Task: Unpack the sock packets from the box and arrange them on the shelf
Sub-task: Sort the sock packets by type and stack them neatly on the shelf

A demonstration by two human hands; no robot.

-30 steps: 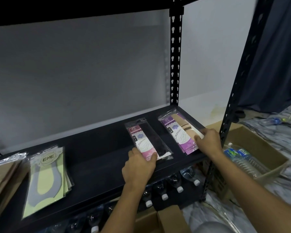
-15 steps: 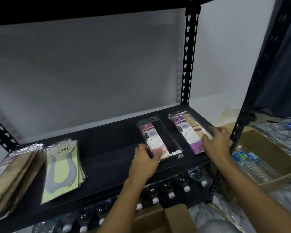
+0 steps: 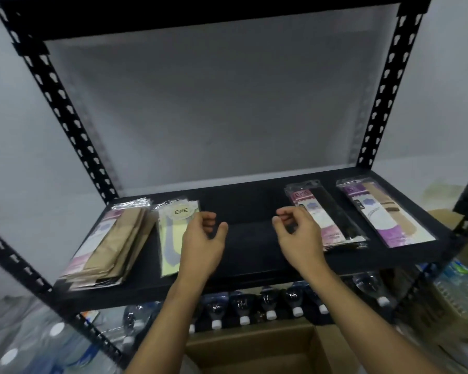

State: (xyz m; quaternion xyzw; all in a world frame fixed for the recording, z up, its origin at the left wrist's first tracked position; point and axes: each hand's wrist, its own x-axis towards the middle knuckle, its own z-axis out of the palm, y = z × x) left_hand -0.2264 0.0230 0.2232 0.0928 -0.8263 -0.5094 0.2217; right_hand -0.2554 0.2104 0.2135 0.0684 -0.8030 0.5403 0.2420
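Left hand [image 3: 201, 247] and right hand [image 3: 300, 236] are held over the shelf [image 3: 250, 255] middle, fingers loosely curled, nothing gripped; sock packets [image 3: 387, 214] are grouped by type, probably for tidiness.

Four sock packet stacks [image 3: 111, 247] [image 3: 169, 233] [image 3: 328, 211] [image 3: 376, 220], two hands [image 3: 200, 244] [image 3: 300, 236], one box [image 3: 254, 346], one shelf [image 3: 249, 238]
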